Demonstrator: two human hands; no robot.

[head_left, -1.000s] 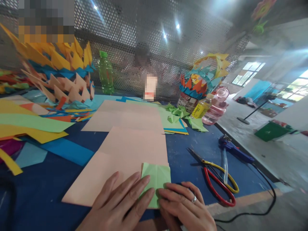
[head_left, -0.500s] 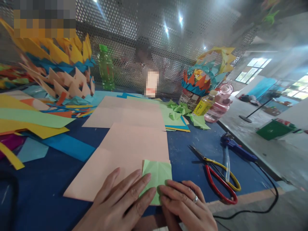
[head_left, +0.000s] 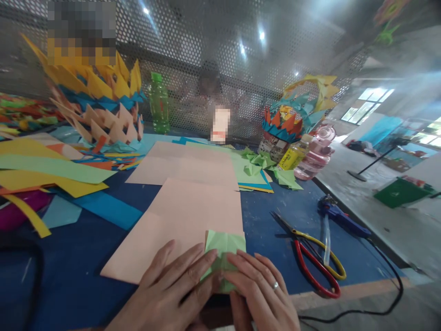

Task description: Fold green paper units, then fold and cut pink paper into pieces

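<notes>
As we list outward from the near edge, first comes our green paper square [head_left: 224,240], creased, lying at the near right corner of the pink sheets [head_left: 186,214]. Left hand [head_left: 182,280]: grip flat, fingers extended and clasping nothing, tips on the square's left side. Right hand [head_left: 258,285]: fingertips on the square's right side; whether this grip also pinches from beneath, we cannot tell. Fingers so laid, we judge, to keep the paper flat and steady.

Right of our hands: scissors [head_left: 294,231], one handle red, one yellow; blue glue gun [head_left: 346,220] with black cord [head_left: 386,314]. Both probably kept there for reach, off the paper. Left: blue paper strip [head_left: 106,208] and yellow offcuts.

Farther back: folded green pieces [head_left: 260,160], yellow-labelled bottle [head_left: 292,157], pink bottle [head_left: 310,161], green bottle [head_left: 159,108], tiered paper crown [head_left: 106,122].

Surface: blue table [head_left: 258,214], pale-specked. Room: perforated screen [head_left: 186,50] behind; rightward, grey floor, green bin [head_left: 399,192], windows [head_left: 368,105].
</notes>
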